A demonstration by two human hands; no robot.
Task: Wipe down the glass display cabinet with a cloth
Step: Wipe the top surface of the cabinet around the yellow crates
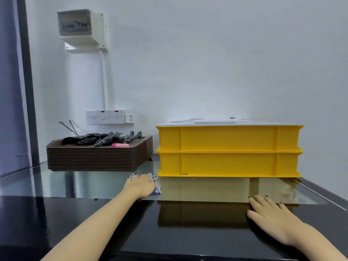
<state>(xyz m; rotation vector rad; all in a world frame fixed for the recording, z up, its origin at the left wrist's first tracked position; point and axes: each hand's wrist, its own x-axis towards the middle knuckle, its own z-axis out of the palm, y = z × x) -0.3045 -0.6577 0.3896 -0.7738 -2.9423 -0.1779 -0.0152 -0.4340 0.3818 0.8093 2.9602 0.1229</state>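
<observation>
Head view: your left hand (pixel 140 185) lies flat, grip spread, pressing the blue-and-white checked cloth (pixel 156 178) onto the glass top of the display cabinet (pixel 84 183), just beside the near left corner of the stacked yellow plastic crates (pixel 228 150).
Right hand: your right hand (pixel 271 213) rests palm-down on the dark front band of the surface, grip spread, holding nothing.
Risk, crates: wipe rightward and the cloth will likely snag the lower crate's corner and shove the stack. The white power strip (pixel 214 121) on top could then slide.
Risk, trays: sweep far left and you may nudge the stack of dark brown trays (pixel 99 157), spilling the black tongs (pixel 105 138) or the pink tube-like item (pixel 120 145).
Risk, glass: leaning hard through both palms loads the pane.
Count: 2 hands, 1 cloth, 2 crates, 1 tray stack (too many trays to count surely), 1 pink item, 1 power strip.
</observation>
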